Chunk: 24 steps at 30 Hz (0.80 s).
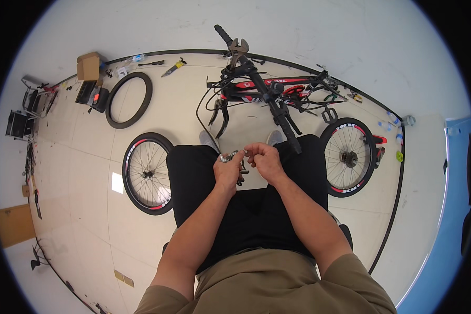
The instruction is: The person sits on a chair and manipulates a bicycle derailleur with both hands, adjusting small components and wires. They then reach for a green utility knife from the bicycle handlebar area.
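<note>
My left hand (pixel 227 174) is closed around a small silver-and-black metal bike part (pixel 243 170), seen only in pieces between and below the fingers. My right hand (pixel 265 162) is beside it, thumb and fingertips pinched together close to the left fingertips. Whatever is in that pinch is too small to make out. A thin black cable (pixel 198 111) curves down from the handlebar (pixel 263 86) toward my left hand. Just beyond my knees stands the red-and-black bike frame (pixel 251 83) with its fork. An adjustable wrench (pixel 238 48) lies against the upper part of the handlebar.
A spoked wheel (pixel 147 174) lies left of my legs, another wheel with a cassette (pixel 349 159) right. Farther left are a loose tyre (pixel 129 99), an open cardboard box (pixel 90 65) and a yellow-and-black tool (pixel 174 67). A pedal (pixel 329 115) and small tools sit near the wall.
</note>
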{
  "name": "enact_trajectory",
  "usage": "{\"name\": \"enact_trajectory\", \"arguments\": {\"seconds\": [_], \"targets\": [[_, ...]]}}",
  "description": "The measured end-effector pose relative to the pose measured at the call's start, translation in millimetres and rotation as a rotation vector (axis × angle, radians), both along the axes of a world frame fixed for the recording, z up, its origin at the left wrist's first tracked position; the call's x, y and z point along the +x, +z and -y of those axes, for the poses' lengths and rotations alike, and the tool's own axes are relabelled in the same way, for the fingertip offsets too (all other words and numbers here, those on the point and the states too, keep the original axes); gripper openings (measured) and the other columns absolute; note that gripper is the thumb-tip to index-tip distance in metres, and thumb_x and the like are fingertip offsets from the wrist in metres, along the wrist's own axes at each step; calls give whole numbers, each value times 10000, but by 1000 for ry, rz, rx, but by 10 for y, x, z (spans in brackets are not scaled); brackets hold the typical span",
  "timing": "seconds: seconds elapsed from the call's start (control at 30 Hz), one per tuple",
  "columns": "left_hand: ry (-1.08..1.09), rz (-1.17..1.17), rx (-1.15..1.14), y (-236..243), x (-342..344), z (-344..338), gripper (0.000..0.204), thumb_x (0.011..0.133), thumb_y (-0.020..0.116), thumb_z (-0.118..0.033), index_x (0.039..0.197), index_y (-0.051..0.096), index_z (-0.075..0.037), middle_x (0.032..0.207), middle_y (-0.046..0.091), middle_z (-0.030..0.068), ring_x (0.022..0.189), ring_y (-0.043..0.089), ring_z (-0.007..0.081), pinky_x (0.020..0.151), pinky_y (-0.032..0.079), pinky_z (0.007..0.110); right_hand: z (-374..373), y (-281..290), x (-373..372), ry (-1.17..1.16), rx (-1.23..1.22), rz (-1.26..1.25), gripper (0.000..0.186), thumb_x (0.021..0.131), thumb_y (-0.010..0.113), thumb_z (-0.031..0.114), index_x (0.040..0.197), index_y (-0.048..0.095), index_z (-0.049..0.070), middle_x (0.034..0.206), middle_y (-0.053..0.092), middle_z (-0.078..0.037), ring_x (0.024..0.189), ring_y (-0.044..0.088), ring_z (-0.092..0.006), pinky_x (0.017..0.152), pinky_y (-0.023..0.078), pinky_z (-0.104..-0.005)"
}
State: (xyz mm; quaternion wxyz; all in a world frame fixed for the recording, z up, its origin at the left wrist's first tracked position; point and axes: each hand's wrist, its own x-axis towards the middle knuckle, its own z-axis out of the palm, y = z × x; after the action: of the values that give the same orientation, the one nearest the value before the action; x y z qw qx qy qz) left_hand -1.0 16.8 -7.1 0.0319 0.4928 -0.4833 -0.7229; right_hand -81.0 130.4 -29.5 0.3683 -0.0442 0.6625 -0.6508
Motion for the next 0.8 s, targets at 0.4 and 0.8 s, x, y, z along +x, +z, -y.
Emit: {"name": "enact_trajectory", "arguments": {"seconds": [0.4, 0.8], "targets": [[-1, -5, 2, -29, 3, 22, 306, 824, 779, -233, 906, 548, -50, 638, 531, 12, 490, 471, 103, 433, 379, 272, 25, 28, -9, 5, 172, -21, 289, 814, 464, -49, 1003, 679, -15, 903, 687, -81, 710, 601, -130, 639, 499, -276], [-17, -7, 4, 10, 16, 16, 262, 841, 767, -237, 821, 566, -72, 636, 518, 10, 515, 469, 121, 469, 398, 291, 15, 5, -7, -39, 225, -70, 279, 795, 461, -23, 960, 686, -14, 894, 690, -79, 719, 612, -144, 652, 504, -289]]}}
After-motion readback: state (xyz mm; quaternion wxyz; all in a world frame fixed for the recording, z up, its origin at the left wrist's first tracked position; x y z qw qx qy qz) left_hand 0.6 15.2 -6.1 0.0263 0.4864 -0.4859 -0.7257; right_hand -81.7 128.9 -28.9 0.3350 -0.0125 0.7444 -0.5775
